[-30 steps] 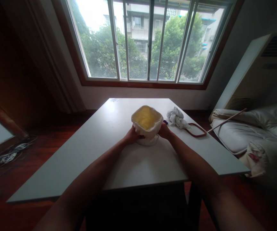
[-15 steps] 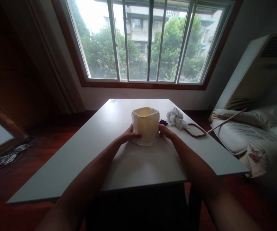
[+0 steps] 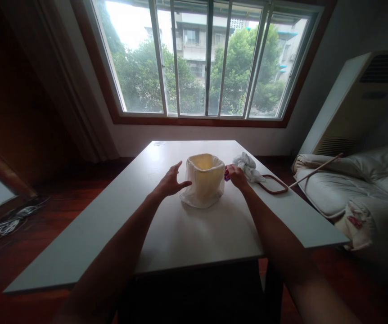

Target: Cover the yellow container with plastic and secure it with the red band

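In the head view, a pale yellow container (image 3: 205, 163) wrapped in a thin, translucent white plastic bag (image 3: 204, 195) stands upright on the white, flat-topped table (image 3: 194, 238). At its left, the left hand (image 3: 172, 181) is spread, thumb apart from fingers. The right hand (image 3: 237, 175) is at a small red-and-purple object (image 3: 227, 173) just beside the container; its grip is unclear.

A pale yellow container (image 3: 210, 185) wrapped in a white liner (image 3: 187, 198) stands upright on the white table (image 3: 79, 240). At its 9 o'clock, the left hand (image 3: 171, 181) spreads open; at 3, the right hand (image 3: 237, 176) touches 1 small red-and-purple item (image 3: 227, 174). A crumpled bag (image 3: 247, 166) lies toward 2 o'clock, 1 window (image 3: 192, 85) at 12.
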`<control>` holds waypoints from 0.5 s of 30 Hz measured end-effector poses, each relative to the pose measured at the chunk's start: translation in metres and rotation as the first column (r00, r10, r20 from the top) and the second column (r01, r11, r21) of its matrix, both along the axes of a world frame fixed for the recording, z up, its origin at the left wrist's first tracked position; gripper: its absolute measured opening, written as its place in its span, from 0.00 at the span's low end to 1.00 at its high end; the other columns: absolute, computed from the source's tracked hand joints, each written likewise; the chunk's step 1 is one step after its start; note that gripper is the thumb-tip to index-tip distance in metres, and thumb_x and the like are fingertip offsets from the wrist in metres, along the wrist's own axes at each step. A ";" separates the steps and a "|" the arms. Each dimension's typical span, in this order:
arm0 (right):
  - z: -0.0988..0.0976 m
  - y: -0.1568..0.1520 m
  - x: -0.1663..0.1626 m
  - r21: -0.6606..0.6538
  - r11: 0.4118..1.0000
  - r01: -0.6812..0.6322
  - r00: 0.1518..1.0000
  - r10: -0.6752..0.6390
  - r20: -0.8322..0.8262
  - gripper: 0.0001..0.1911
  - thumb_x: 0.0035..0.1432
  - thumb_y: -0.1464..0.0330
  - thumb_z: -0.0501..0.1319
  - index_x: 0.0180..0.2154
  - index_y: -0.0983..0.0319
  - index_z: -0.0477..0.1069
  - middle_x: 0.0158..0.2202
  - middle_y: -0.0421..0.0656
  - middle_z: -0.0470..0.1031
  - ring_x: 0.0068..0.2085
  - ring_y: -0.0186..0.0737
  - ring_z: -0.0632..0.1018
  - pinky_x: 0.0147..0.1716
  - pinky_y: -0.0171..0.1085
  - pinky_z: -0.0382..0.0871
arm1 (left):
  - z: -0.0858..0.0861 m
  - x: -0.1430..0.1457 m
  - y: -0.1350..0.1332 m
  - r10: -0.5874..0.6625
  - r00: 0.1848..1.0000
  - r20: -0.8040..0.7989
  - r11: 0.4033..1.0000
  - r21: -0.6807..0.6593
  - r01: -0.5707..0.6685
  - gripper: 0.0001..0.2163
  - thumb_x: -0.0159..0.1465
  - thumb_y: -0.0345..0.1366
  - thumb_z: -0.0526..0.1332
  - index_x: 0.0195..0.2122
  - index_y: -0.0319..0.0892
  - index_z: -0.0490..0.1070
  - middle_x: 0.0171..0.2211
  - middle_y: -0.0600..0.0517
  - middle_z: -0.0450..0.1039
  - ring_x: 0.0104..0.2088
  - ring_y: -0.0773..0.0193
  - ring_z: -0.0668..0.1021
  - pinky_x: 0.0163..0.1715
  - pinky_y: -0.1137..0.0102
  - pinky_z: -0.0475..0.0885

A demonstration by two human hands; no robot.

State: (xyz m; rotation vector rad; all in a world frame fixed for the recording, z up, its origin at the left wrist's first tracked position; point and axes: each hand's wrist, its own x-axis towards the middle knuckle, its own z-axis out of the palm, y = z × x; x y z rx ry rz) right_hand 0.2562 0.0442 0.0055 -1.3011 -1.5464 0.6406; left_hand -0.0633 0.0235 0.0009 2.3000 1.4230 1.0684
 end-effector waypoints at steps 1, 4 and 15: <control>0.003 -0.002 -0.003 0.000 1.000 -0.004 0.998 0.004 -0.060 0.20 0.65 0.54 0.49 0.38 0.61 0.72 0.32 0.45 0.77 0.27 0.38 0.76 0.27 0.36 0.70 | 0.005 0.006 -0.004 -0.008 0.998 0.057 0.997 0.072 0.004 0.51 0.55 0.58 0.68 0.72 0.46 0.42 0.68 0.31 0.53 0.58 0.40 0.74 0.50 0.46 0.74; 0.006 -0.008 -0.016 0.006 0.999 -0.051 0.991 0.051 -0.127 0.30 0.65 0.44 0.44 0.40 0.61 0.71 0.33 0.45 0.76 0.26 0.36 0.76 0.25 0.35 0.70 | 0.012 0.029 -0.016 -0.042 0.989 0.142 0.967 0.255 0.004 0.53 0.56 0.59 0.67 0.72 0.47 0.35 0.69 0.32 0.50 0.63 0.39 0.67 0.53 0.43 0.72; 0.012 -0.006 0.091 -0.021 0.775 0.632 0.677 -0.538 0.502 0.16 0.55 0.67 0.60 0.44 0.66 0.79 0.44 0.57 0.80 0.47 0.54 0.79 0.46 0.42 0.70 | 0.005 0.055 -0.030 -0.021 1.000 0.000 0.931 0.363 0.020 0.34 0.61 0.55 0.65 0.62 0.45 0.58 0.71 0.35 0.46 0.69 0.39 0.58 0.59 0.42 0.68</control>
